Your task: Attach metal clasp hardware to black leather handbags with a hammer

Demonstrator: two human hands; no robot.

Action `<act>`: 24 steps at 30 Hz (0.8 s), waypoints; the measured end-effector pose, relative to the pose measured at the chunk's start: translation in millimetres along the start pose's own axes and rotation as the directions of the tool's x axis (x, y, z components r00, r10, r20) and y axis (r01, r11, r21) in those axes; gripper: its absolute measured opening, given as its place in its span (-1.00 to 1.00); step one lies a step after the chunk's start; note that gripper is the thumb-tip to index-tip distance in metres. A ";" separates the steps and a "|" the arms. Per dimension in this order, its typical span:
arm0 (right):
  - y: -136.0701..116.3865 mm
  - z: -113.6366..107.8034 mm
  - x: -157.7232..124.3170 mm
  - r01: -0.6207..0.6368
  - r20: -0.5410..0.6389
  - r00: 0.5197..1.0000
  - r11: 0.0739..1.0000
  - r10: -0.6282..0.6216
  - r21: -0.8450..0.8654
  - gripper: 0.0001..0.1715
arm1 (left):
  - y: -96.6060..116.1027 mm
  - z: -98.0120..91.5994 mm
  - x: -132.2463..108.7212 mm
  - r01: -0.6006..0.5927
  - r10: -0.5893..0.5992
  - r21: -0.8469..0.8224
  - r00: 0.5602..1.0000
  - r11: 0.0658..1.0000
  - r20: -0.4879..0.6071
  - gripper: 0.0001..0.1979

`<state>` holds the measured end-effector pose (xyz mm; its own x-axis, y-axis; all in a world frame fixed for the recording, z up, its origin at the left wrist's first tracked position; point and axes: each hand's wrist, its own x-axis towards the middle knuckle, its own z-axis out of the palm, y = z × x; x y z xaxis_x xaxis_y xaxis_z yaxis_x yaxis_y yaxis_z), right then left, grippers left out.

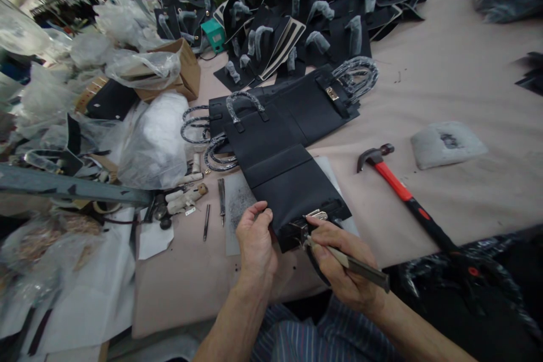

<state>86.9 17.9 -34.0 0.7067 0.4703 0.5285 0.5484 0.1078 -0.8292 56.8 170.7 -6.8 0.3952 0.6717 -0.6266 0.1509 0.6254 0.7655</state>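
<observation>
While my left fingers (254, 212) lie pressed on the black bag panel (292, 192) at the tabletop's near edge, my right fingers (327, 233) grip a slim hand tool (360, 267) with its tip at the metal clasp (316, 215), so I should hold the tip square and the panel steady. A hammer (392, 184) lies just right, two thin tools (221, 201) sit left, and another bag (292, 104) crowds the panel's far end.

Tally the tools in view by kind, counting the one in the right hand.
Hammer: 1
Awl: 1
Flat blade: 1
Handled tool in right hand: 1
Total: 4
Pale items left of the awl are unclear, so not counted.
</observation>
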 end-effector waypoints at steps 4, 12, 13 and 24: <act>5.6 4.3 -13.1 -0.030 -0.076 0.997 0.998 0.033 0.052 -0.64 | 2.2 -1.9 1.5 0.055 -0.055 -0.012 0.998 0.998 0.017 -0.61; 8.9 3.5 -21.4 0.003 -0.071 0.997 0.998 0.001 0.064 -0.55 | 2.9 -1.5 0.8 0.071 -0.071 -0.031 0.997 0.997 0.012 -0.68; 8.1 2.8 -20.1 0.010 -0.066 0.998 0.998 -0.006 0.057 -0.56 | 3.0 -0.9 -0.1 0.068 -0.068 -0.028 0.998 0.997 0.011 -0.68; -11.2 -6.1 3.3 0.049 0.068 0.997 0.991 -0.041 -0.124 -0.68 | 2.1 3.4 -9.1 -0.066 0.066 0.057 0.998 0.996 -0.003 -0.67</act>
<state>85.8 12.9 -21.9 0.6519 0.5239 0.5483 0.6334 0.0214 -0.7735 56.6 164.5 1.0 0.4014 0.7128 -0.5752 0.1765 0.5561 0.8122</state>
